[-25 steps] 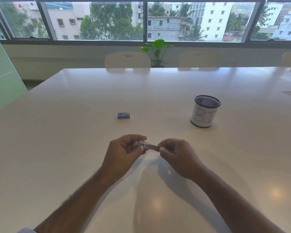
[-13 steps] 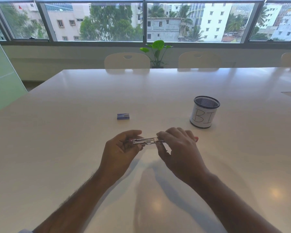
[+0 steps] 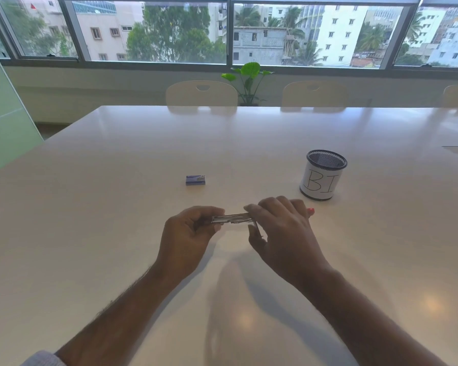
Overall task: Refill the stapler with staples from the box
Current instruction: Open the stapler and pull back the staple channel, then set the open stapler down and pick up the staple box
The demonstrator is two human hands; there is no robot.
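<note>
A small metal stapler [image 3: 232, 218] is held level just above the white table [image 3: 117, 233], between my two hands. My left hand [image 3: 188, 239] grips its left end with curled fingers and thumb. My right hand [image 3: 280, 233] holds the right end between thumb and fingers; a red part of the stapler [image 3: 311, 211] pokes out past the fingers. The small blue staple box [image 3: 195, 180] lies closed on the table beyond my left hand, apart from both hands.
A black mesh cup [image 3: 323, 175] with a white label marked "BI" stands to the right of the hands. Pale chairs [image 3: 201, 93] and a green plant [image 3: 247, 80] line the table's far edge under the windows.
Both hands have lifted the stapler slightly away from me. My right hand has turned over the stapler's right end, its fingers now spread on top, and the red part has come into sight.
</note>
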